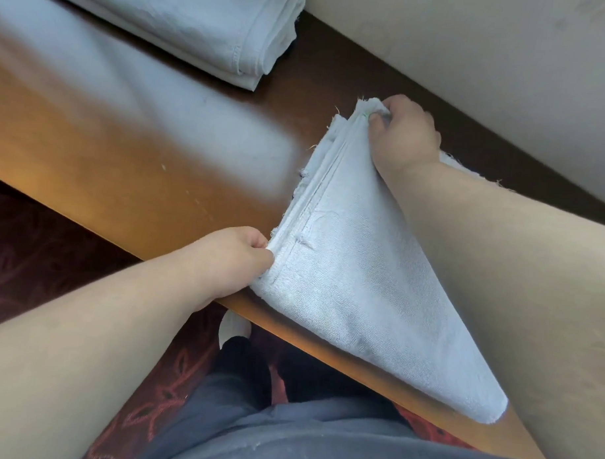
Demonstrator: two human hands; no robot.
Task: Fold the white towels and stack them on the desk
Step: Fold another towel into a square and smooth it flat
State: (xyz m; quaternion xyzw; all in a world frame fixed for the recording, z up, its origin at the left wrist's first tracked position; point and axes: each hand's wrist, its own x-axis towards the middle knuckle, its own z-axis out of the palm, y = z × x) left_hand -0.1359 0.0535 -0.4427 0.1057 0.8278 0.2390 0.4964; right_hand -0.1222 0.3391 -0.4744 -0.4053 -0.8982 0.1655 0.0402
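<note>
With both hands pinching corners of the folded white terry towel (pixel 344 282) at the brown wooden table's (pixel 124 175) near edge, left hand (pixel 238 258) at 7 o'clock and right hand (pixel 405 133) at 1 o'clock, folding looks nearly finished. Next, I'd judge: lift it level and set it square on the stack of folded white towels (pixel 205 23) at 11 o'clock.

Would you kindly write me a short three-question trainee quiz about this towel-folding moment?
1. True or false: both hands grip the towel being folded.
2. Which hand holds the corner nearer the wall: A) left hand B) right hand?
3. Fill in: the folded stack lies at the desk's ____ end, apart from the hands.

Key: 1 true; 2 B; 3 far.
</note>
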